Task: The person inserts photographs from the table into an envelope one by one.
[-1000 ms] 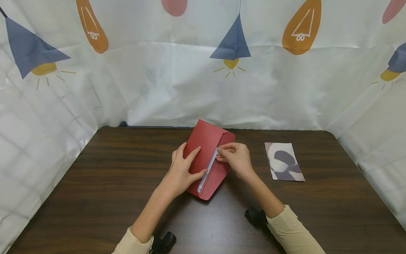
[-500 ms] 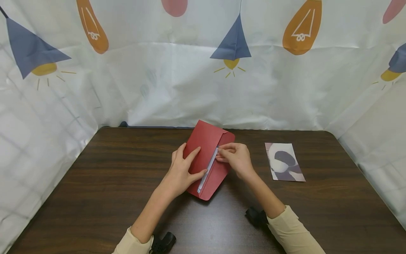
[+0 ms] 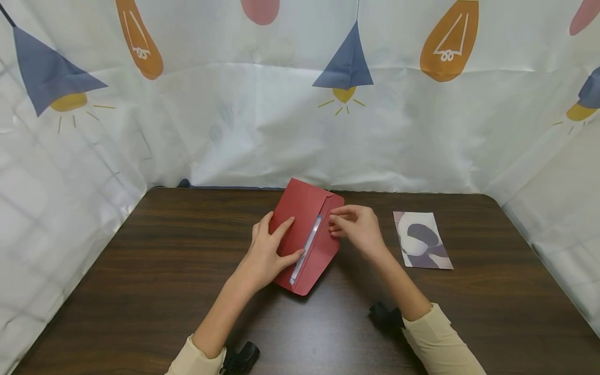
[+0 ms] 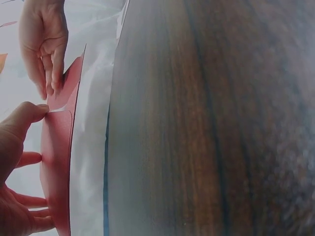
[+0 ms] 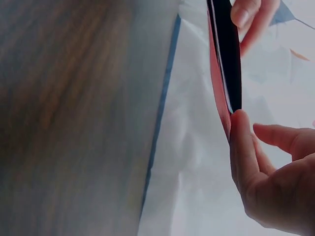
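Observation:
A red paper envelope (image 3: 294,211) lies slanted on the table, its flap (image 3: 320,261) folded out toward the right. Inside the mouth shows a narrow strip of white paper (image 3: 311,238); the rest of it is hidden. My left hand (image 3: 264,255) presses on the envelope's front with fingers spread, the thumb right at the mouth. Over at the flap's right edge is my right hand (image 3: 361,229), fingers lightly bent. In the right wrist view, its thumb stands apart from the forefinger (image 5: 242,140), whose tip meets the envelope's edge.
To the right, a small printed card (image 3: 424,239) in white and grey-purple lies on the dark wooden table (image 3: 154,271). A white curtain (image 3: 262,130) with lamp and bulb prints hangs behind the table's far edge.
My right hand has left the white paper strip and moved right to the flap's edge. The strip shows narrower in the mouth. My left hand stays on the envelope.

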Action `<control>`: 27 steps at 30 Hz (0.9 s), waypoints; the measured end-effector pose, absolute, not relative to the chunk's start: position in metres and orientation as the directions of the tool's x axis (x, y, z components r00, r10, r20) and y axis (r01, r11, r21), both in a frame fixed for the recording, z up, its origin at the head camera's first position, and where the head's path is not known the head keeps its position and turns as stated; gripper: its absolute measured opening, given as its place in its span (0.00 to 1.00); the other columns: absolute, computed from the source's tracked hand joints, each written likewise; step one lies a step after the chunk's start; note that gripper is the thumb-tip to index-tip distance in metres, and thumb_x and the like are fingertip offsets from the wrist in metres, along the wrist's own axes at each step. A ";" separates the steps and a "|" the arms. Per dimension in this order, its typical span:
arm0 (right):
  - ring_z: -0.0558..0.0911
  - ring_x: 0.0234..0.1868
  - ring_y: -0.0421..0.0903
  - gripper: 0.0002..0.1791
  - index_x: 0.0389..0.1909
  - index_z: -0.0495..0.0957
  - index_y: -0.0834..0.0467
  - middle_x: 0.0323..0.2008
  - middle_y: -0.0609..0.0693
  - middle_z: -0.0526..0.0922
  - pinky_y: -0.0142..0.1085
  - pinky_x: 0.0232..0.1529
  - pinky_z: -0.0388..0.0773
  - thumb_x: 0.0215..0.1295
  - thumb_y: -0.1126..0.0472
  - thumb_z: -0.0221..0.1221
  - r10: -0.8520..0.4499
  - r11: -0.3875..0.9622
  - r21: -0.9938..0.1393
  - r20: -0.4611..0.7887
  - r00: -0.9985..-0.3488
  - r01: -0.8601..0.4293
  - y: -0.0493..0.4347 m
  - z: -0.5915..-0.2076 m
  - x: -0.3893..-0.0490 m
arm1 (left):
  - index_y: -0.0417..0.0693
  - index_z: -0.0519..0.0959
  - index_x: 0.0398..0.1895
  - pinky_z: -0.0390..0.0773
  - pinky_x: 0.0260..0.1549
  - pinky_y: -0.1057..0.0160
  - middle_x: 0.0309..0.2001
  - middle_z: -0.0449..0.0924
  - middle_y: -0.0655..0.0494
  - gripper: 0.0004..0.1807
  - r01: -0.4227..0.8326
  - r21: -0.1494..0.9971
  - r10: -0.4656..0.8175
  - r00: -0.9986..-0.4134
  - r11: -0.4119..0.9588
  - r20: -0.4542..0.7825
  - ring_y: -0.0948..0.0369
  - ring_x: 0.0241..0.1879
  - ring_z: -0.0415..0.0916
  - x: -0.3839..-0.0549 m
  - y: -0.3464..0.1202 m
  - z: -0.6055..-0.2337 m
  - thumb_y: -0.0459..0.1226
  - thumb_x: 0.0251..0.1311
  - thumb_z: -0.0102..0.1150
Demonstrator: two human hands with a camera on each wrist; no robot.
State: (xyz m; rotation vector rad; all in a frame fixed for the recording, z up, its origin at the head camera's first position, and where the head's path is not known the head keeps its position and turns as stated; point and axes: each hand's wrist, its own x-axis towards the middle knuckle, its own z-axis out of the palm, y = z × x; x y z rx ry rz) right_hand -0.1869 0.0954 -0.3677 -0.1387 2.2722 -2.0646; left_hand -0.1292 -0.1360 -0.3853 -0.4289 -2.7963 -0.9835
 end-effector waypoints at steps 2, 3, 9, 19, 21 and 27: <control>0.88 0.30 0.41 0.13 0.53 0.82 0.75 0.41 0.65 0.89 0.38 0.38 0.89 0.72 0.71 0.63 -0.112 0.118 -0.992 0.023 -0.993 -0.037 0.099 -0.366 -0.188 | 0.44 0.71 0.76 0.86 0.51 0.42 0.78 0.54 0.34 0.39 0.306 0.590 0.216 -0.951 0.747 0.219 0.37 0.71 0.56 -0.129 -0.136 -0.385 0.40 0.63 0.75; 0.88 0.31 0.41 0.13 0.53 0.82 0.75 0.42 0.65 0.89 0.39 0.38 0.89 0.72 0.70 0.64 -0.111 0.132 -0.990 0.032 -0.993 -0.046 0.101 -0.365 -0.188 | 0.44 0.71 0.76 0.86 0.51 0.42 0.78 0.54 0.34 0.39 0.305 0.589 0.216 -0.952 0.749 0.218 0.37 0.71 0.56 -0.129 -0.136 -0.385 0.40 0.63 0.75; 0.89 0.32 0.44 0.14 0.52 0.84 0.72 0.42 0.65 0.89 0.43 0.41 0.90 0.72 0.68 0.65 -0.077 0.202 -0.976 0.065 -0.995 -0.080 0.111 -0.358 -0.191 | 0.44 0.71 0.76 0.86 0.50 0.42 0.78 0.54 0.34 0.39 0.322 0.579 0.220 -0.945 0.749 0.241 0.37 0.72 0.56 -0.128 -0.138 -0.385 0.40 0.62 0.76; 0.90 0.40 0.56 0.14 0.54 0.84 0.68 0.48 0.65 0.88 0.45 0.43 0.90 0.73 0.64 0.65 -0.052 0.350 -0.926 0.134 -0.990 -0.144 0.124 -0.356 -0.195 | 0.44 0.70 0.77 0.86 0.51 0.42 0.79 0.52 0.35 0.41 0.320 0.596 0.219 -0.946 0.737 0.238 0.37 0.73 0.54 -0.126 -0.140 -0.384 0.41 0.62 0.76; 0.90 0.42 0.58 0.15 0.56 0.84 0.66 0.49 0.64 0.88 0.45 0.42 0.89 0.73 0.63 0.65 -0.052 0.386 -0.909 0.146 -0.988 -0.154 0.127 -0.355 -0.197 | 0.44 0.70 0.77 0.86 0.51 0.42 0.79 0.52 0.34 0.41 0.322 0.597 0.219 -0.946 0.735 0.241 0.37 0.73 0.54 -0.126 -0.141 -0.383 0.41 0.62 0.76; 0.89 0.48 0.61 0.18 0.59 0.83 0.62 0.50 0.62 0.88 0.37 0.39 0.83 0.74 0.58 0.65 -0.054 0.498 -0.846 0.187 -0.981 -0.188 0.137 -0.355 -0.201 | 0.44 0.70 0.77 0.85 0.51 0.41 0.79 0.52 0.33 0.41 0.326 0.594 0.218 -0.944 0.736 0.248 0.36 0.73 0.55 -0.126 -0.142 -0.383 0.42 0.61 0.76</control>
